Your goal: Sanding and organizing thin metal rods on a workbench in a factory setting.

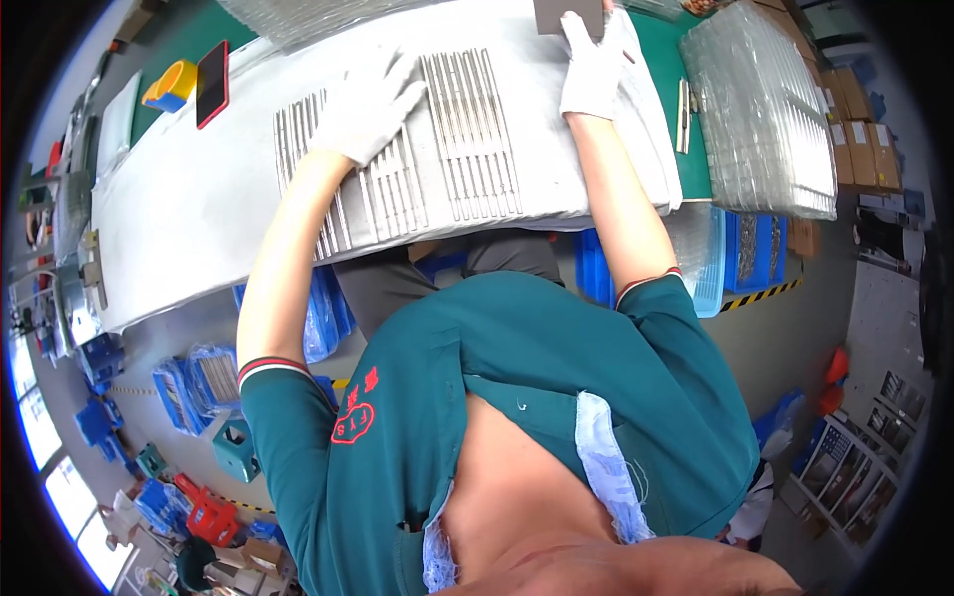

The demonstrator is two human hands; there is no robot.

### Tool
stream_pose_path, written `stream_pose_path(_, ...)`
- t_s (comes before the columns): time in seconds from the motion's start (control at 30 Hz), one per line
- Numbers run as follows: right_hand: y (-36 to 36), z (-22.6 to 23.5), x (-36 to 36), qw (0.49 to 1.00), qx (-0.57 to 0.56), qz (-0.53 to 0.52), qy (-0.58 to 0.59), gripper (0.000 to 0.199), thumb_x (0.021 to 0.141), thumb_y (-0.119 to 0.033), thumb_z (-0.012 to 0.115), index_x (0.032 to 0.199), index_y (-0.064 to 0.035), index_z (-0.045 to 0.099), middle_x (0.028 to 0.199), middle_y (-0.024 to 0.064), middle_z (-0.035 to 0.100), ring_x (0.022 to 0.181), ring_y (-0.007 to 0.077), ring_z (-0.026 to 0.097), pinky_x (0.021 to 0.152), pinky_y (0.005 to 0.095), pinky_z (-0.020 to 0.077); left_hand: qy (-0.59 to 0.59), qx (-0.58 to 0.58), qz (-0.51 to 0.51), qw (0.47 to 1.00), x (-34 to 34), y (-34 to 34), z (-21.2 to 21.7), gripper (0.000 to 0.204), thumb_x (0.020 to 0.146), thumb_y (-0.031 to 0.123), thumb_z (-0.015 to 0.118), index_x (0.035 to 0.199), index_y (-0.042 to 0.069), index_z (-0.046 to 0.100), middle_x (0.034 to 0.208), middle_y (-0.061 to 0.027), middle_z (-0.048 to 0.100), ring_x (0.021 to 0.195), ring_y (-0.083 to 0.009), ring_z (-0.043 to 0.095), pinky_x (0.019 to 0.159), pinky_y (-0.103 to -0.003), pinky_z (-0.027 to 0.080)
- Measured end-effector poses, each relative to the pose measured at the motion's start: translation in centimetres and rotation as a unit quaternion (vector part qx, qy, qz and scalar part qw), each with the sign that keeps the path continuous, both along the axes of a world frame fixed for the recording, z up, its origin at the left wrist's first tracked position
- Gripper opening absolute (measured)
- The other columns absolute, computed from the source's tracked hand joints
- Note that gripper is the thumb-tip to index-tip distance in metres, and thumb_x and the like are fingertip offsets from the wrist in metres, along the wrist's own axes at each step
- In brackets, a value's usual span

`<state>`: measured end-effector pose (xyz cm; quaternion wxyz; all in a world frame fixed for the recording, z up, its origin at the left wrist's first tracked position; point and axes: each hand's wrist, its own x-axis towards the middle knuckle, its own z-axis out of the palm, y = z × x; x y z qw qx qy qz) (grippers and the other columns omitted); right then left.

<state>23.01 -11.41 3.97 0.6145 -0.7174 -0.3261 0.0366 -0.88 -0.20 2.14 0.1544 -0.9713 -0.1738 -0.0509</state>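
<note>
Slim silvery metal rods lie side by side on the white-covered table point(189, 228), in a left group point(397, 194) and a right group point(469, 139). My left hand point(368, 107), in a white glove, rests over the left group with its fingers spread, hiding part of the rods. At the far side of the table, my white-gloved right hand point(598, 74) grips a dark grey flat piece point(561, 16) by its right side. The upper end of that piece runs out of the picture, and some of the right fingers are hidden.
A stack of clear plastic trays point(760, 114) stands on the right, near a thin pen-like tool point(683, 116). At the far left lie a red-edged phone point(212, 84) and a yellow-and-blue ring-shaped object point(171, 86). Blue bins point(750, 253) sit below the table's right end.
</note>
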Motion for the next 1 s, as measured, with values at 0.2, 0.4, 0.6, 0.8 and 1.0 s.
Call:
stream_pose_path(0.2,0.7,-2.9,1.4,0.995,0.077,0.032,0.058,0.058,0.091,-0.019,0.063,0.142,-0.0017,0.041,0.133,0.0186,0.052,0.119,0.0288,0.051,0.103,0.0363,0.0397,-0.075,-0.162,0.051,0.983,5.7,-3.3,1.0,0.054,0.100,0.043,0.040,0.140,0.008,0.047,0.146,-0.0189,0.044,0.136,-0.0321,0.040,0.113,-0.046,0.028)
stream_pose_path(0.4,0.3,-1.7,0.7,0.993,0.084,0.023,0.080,0.061,0.090,-0.017,0.063,0.144,-0.0016,0.039,0.136,0.0195,0.052,0.121,0.0298,0.051,0.104,0.0362,0.0388,-0.102,-0.095,-0.031,0.990,9.4,-5.2,-1.9,0.057,0.098,0.047,0.041,0.144,0.013,0.043,0.145,-0.0149,0.044,0.135,-0.0326,0.040,0.112,-0.049,0.026)
stream_pose_path(0.6,-0.6,-0.2,0.5,0.998,0.008,-0.027,-0.049,0.059,0.088,-0.014,0.063,0.141,-0.0011,0.042,0.133,0.0206,0.054,0.119,0.0317,0.053,0.104,0.0369,0.0399,-0.055,-0.031,-0.055,0.997,5.3,-3.5,-1.0,0.054,0.098,0.043,0.040,0.143,0.013,0.045,0.145,-0.0197,0.043,0.131,-0.0366,0.043,0.104,-0.050,0.032)
stream_pose_path(0.8,-0.5,0.2,0.2,0.998,0.006,-0.026,-0.058,0.057,0.088,-0.014,0.064,0.140,-0.0007,0.044,0.131,0.0207,0.055,0.117,0.0320,0.055,0.102,0.0376,0.0414,0.011,-0.032,-0.005,0.999,1.1,-2.2,-0.2,0.057,0.099,0.044,0.038,0.148,0.015,0.037,0.149,-0.0189,0.038,0.138,-0.0365,0.035,0.110,-0.057,0.026)
stream_pose_path(1.0,0.1,-0.8,0.3,0.997,0.019,-0.032,-0.070,0.056,0.087,-0.014,0.065,0.138,-0.0008,0.047,0.130,0.0202,0.056,0.116,0.0315,0.055,0.101,0.0370,0.0423,-0.048,-0.038,-0.053,0.997,3.8,-3.1,-1.0,0.054,0.098,0.044,0.040,0.142,0.014,0.046,0.144,-0.0185,0.044,0.133,-0.0361,0.041,0.107,-0.054,0.029)
